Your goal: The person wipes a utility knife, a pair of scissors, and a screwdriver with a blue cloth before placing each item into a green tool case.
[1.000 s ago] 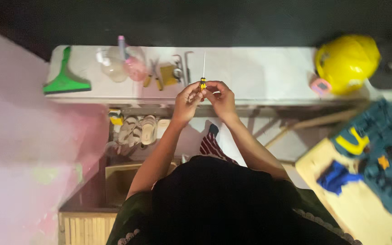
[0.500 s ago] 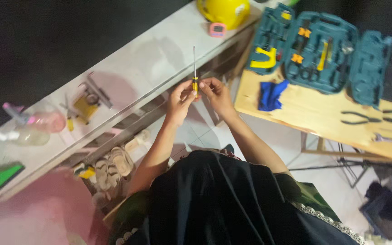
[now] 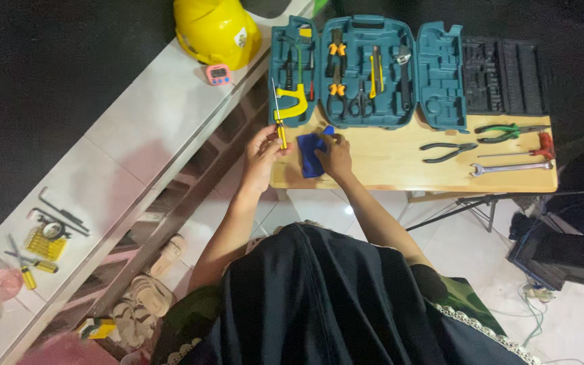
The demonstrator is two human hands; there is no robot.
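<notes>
The left hand (image 3: 259, 154) held a slim screwdriver w/ yellow handle and thin metal shaft (image 3: 279, 120), its fingers clamped on the handle, shaft pointing to the far side. The screwdriver stood over the near-left corner of the light wooden table (image 3: 400, 162), just in front of the open teal plastic tool case (image 3: 366, 71). The right hand (image 3: 336, 154) rested on a crumpled blue cloth (image 3: 311, 154) lying on the table, fingers closed on its right edge. To the right lay black-handled pliers (image 3: 449, 150), green-handled pliers (image 3: 508, 130) and a steel wrench (image 3: 510, 167). A yellow hard hat (image 3: 216, 30) sat far left on a white tiled ledge (image 3: 136, 142).
</notes>
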